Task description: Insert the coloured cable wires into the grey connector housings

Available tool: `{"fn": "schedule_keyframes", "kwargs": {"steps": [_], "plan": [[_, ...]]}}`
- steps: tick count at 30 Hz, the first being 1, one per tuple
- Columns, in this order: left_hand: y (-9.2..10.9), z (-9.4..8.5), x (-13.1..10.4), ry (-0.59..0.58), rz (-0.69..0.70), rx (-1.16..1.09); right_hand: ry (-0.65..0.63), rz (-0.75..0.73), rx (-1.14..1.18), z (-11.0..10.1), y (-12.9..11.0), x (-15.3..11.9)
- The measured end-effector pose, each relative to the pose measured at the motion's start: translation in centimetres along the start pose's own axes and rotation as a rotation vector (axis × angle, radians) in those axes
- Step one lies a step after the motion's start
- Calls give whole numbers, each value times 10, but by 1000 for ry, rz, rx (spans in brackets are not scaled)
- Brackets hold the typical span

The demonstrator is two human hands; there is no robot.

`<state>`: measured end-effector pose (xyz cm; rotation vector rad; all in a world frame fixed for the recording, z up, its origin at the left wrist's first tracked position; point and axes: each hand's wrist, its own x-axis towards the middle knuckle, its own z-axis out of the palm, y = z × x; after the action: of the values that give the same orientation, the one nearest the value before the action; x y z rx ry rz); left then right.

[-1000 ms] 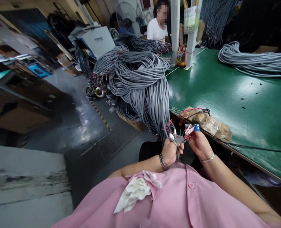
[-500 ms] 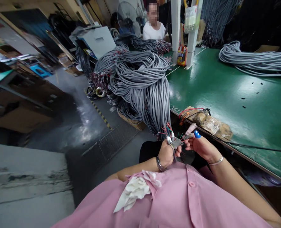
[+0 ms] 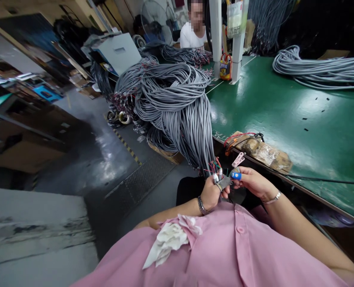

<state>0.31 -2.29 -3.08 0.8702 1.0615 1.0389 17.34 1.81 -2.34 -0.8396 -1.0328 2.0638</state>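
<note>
My left hand (image 3: pixel 212 194) is closed around grey cables with white-sleeved ends (image 3: pixel 215 177). Thin red and green wires (image 3: pixel 215 164) fan out above those ends. A grey wrap covers the thumb of this hand. Just to the right, my right hand (image 3: pixel 251 181) has its thumb, with a blue cover (image 3: pixel 236 175), pressed against a grey-wrapped finger. Whatever lies in that pinch is too small to make out. Right above these fingers is a pink clothespin (image 3: pixel 238 159); I cannot tell what it is clipped to.
A large heap of grey cables (image 3: pixel 177 91) hangs at the left end of the green table (image 3: pixel 263 107). Along its edge lies a plastic-wrapped wooden block (image 3: pixel 265 153) with wires. Another cable coil (image 3: pixel 320 69) rests at the back right. A person (image 3: pixel 193 36) sits behind the heap.
My right thumb has come down from a raised position to press against the wrapped finger. The right hand has moved slightly left, closer to the wire ends. My left hand keeps its hold.
</note>
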Motion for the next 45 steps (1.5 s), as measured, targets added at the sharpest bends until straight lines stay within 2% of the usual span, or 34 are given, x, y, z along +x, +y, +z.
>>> {"fn": "schedule_keyframes", "kwargs": {"steps": [7,10,12,16,19,20,23,26,32,38,45], "plan": [[5,-1,-3,-168,-90,102,133,-82,-194,10,1,5],[5,-2,-4,-168,-106,61,279,-133,-95,6,5,6],[5,-3,-4,-145,-100,7,318,-146,11,-1,9,5],[5,-4,-1,-54,-45,-96,236,-93,172,-8,20,-8],[2,-5,0,-5,-16,-107,141,-92,114,3,23,-20],[1,-4,1,2,-10,-95,149,-115,52,9,23,-23],[-2,-3,1,14,-2,-57,290,-234,-131,31,19,-26],[-3,-2,1,-3,-5,-32,354,-276,-176,41,16,-21],[-2,-2,-1,-117,-36,48,319,-172,-151,32,16,-7],[-2,-2,1,-4,-30,-14,377,-175,-187,26,17,-6],[-10,4,-1,31,-9,-15,422,-207,-149,25,16,-16]]}}
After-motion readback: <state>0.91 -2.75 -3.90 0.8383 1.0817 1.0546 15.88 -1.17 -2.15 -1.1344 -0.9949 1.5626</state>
